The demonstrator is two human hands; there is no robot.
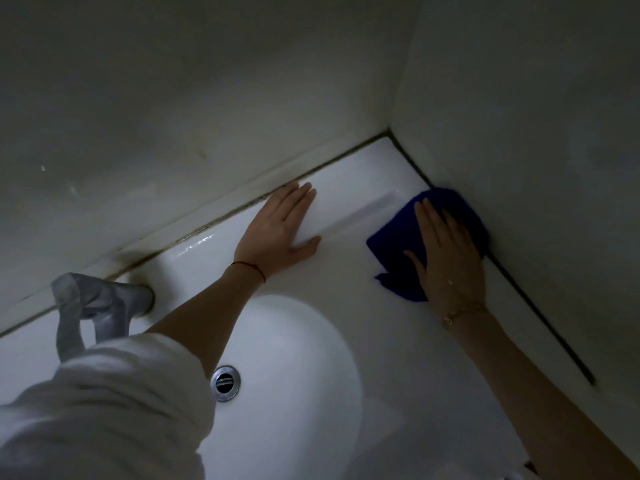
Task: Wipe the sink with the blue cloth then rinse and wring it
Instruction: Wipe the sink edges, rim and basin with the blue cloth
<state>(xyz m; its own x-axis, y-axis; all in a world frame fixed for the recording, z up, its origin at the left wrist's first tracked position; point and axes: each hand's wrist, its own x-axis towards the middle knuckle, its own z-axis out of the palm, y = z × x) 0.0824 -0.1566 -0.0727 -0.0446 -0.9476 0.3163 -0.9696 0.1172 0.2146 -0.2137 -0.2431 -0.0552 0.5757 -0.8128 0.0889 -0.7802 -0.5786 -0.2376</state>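
One blue cloth (398, 247), two hands

A bathroom is showing here: a white ceramic sink (346, 271) with an oval bowl is sitting tight in a corner where two plain, dim walls (207, 98) are meeting. A chrome drain (225, 382) is gleaming at the bowl's bottom, a metal tap (93, 306) is standing at the rim, and dark, grimy sealant (242, 206) is running along the joints.
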